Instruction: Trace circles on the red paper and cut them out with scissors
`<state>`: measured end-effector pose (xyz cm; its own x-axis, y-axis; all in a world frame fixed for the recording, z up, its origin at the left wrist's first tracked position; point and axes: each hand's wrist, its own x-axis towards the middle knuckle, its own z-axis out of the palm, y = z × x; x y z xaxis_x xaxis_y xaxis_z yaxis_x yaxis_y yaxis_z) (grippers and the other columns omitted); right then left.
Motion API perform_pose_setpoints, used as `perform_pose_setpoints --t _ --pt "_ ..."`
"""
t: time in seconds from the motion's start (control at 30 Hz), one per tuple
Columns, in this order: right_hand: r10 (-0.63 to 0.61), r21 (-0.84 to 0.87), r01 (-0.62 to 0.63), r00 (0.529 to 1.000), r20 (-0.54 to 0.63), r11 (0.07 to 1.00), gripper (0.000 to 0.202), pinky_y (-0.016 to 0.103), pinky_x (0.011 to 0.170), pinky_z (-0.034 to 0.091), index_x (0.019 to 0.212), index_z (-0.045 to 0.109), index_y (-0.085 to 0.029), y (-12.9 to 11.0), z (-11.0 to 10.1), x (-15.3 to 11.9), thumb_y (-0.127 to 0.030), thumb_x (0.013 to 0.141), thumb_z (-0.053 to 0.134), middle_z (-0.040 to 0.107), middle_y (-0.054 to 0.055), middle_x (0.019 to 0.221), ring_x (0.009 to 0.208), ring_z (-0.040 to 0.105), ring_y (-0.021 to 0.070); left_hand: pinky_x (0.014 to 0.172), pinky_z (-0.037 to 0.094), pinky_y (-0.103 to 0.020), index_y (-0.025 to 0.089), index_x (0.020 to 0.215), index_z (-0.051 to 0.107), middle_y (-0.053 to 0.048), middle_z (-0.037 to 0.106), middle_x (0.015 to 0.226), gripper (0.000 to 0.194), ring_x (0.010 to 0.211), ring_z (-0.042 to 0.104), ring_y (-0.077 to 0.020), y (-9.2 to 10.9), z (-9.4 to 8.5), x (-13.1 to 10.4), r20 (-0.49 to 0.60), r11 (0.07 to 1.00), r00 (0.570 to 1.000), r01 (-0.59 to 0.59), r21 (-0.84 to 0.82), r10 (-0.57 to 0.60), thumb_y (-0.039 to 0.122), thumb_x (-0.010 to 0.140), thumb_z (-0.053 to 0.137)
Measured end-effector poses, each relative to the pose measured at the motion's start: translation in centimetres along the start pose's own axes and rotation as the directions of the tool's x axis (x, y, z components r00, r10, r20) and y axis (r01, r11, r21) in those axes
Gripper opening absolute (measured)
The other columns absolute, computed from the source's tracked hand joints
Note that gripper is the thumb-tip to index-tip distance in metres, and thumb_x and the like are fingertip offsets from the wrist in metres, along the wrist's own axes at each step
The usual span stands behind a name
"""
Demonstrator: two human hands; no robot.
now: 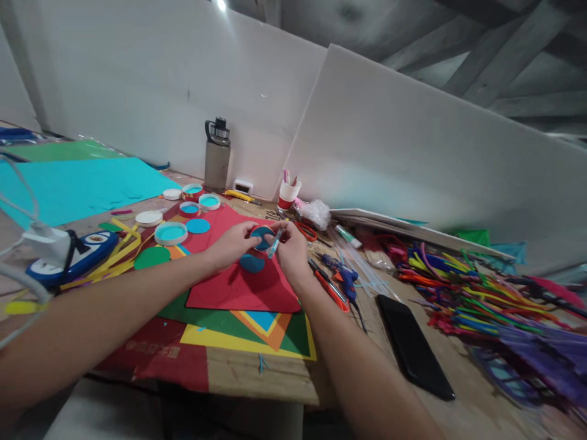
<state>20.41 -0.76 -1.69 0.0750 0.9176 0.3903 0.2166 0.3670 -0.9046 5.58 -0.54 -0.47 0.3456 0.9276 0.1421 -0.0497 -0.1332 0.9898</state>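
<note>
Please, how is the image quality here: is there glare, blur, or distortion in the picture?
Head view: wide-angle distortion bends the white boards and stretches both forearms; a bright lamp glares at the top edge; the pipe cleaners blur towards the right corner; the left hand and right hand, holding a blue disc, stay sharp.

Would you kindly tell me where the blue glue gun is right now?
In the head view, the blue glue gun lies on the wooden table, just right of the right hand, between the orange-handled cutter and the black phone.
</note>
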Motion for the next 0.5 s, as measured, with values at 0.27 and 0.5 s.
perform_pose_setpoints --t 0.27,0.5 --pt "0.012 -0.029 -0.012 0.999 0.029 1.0 0.023 0.027 0.062 0.044 0.088 0.06 -0.019 -0.1 0.4 -0.5 -0.032 0.069 0.063 0.059 0.0 0.075 0.066 0.053 0.0144 0.061 0.049 -0.027 0.014 0.086 0.063 -0.004 0.066 0.082 0.019 0.074 0.062 -0.0185 -1.3 -0.9 0.4 -0.038 0.974 0.998 -0.049 0.219 0.059 0.028 0.074 0.065" --pt "-0.011 -0.078 0.012 1.0 0.014 0.997 0.03 0.027 0.061 0.043 0.094 0.061 -0.019 -0.1 0.2 -0.7 -0.041 0.074 0.064 0.06 0.001 0.08 0.068 0.053 0.0154 0.054 0.045 -0.025 0.015 0.098 0.062 -0.004 0.066 0.08 0.029 0.064 0.06 -0.0159 0.1 -3.1 1.3 -0.182 0.954 0.982 0.013 0.3 0.044 0.024 0.071 0.067"
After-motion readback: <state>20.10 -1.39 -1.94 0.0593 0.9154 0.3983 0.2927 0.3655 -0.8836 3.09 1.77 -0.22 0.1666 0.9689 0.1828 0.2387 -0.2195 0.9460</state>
